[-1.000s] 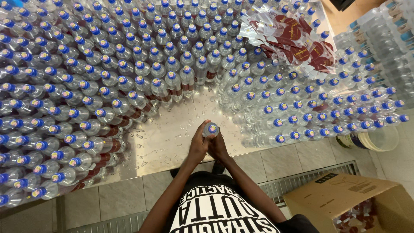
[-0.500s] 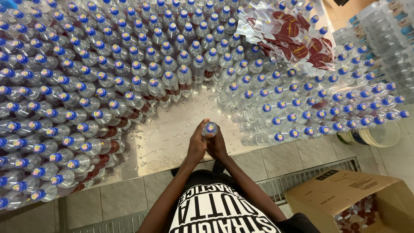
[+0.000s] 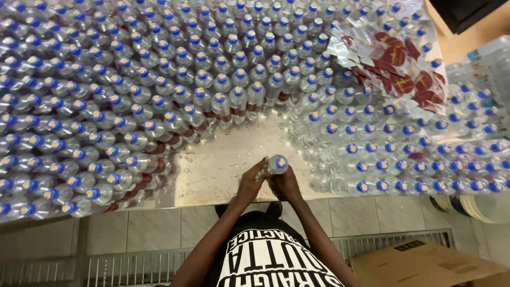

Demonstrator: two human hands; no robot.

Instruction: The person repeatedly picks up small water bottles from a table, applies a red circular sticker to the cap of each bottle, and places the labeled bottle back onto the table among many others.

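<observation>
view shifted; both hands (image 3: 268, 183) still grip bottle (image 3: 277, 164)

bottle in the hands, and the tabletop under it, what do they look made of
The bottle, held by the left hand and right hand, looks like clear thin plastic: see-through, glossy, with a blue cap. The tabletop seems polished metal, probably stainless steel: silvery, mirror-like, with water drops beading on it.

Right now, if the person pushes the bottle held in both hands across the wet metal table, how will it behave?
The bottle looks tall and narrow, so a push near its blue cap would probably tip it. The metal table shows water drops, so the bottle may slide easily. Its clear plastic wall likely dents under a firm grip from the left hand and right hand.
</observation>
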